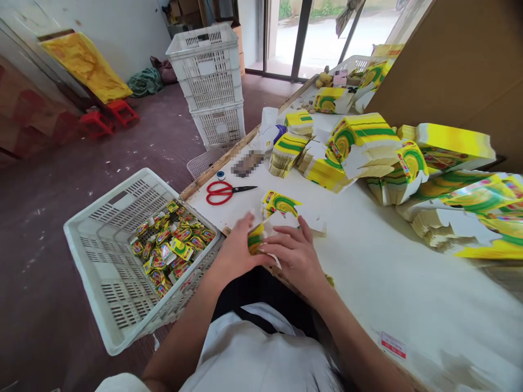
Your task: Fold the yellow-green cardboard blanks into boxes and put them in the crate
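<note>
Head view: left hand (pixel 236 251) clamped around a small box (pixel 255 238) at the near edge of the table (pixel 368 283); right hand (pixel 297 260) against it, grip unclear. Step judged in hand: folding. Next move calls for steady left support.

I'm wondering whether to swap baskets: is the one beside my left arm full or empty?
Neither: the basket is partly filled. Small yellow packs are heaped inside, well below its rim.

Small yellow-green carton (pixel 255 239), white flap showing, tilted, held between left hand (pixel 236 253) and right hand (pixel 297 258).
</note>
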Demonstrator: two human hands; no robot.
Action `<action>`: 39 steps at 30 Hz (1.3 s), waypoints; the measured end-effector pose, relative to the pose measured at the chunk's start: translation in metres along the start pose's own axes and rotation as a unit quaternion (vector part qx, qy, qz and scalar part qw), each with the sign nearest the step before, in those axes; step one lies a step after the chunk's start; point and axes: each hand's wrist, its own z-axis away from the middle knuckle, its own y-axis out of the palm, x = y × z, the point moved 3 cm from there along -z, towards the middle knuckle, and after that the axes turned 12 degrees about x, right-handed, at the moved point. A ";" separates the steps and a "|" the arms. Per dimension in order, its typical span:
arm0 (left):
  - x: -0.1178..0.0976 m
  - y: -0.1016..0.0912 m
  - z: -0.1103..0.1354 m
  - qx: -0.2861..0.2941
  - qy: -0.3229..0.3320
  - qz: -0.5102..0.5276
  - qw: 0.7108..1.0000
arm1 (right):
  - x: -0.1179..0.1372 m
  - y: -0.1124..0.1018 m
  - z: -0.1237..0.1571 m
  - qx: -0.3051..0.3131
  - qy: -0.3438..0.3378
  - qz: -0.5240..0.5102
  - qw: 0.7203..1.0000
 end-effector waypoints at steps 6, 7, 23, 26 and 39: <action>-0.002 0.023 0.003 0.040 -0.054 -0.089 0.994 | -0.016 0.013 0.008 -0.131 0.167 -0.209 0.955; -0.001 0.027 0.004 0.039 -0.050 -0.090 0.994 | -0.019 0.018 0.008 -0.109 0.189 -0.290 0.932; -0.001 0.041 0.007 0.059 0.106 -0.119 0.985 | -0.016 0.034 0.004 0.064 0.217 -0.549 0.805; -0.002 0.041 0.006 0.087 0.073 -0.111 0.987 | -0.019 0.036 0.008 0.077 0.230 -0.501 0.831; 0.009 0.043 0.004 0.010 -0.002 -0.124 0.992 | -0.016 0.029 0.011 0.010 0.166 -0.200 0.966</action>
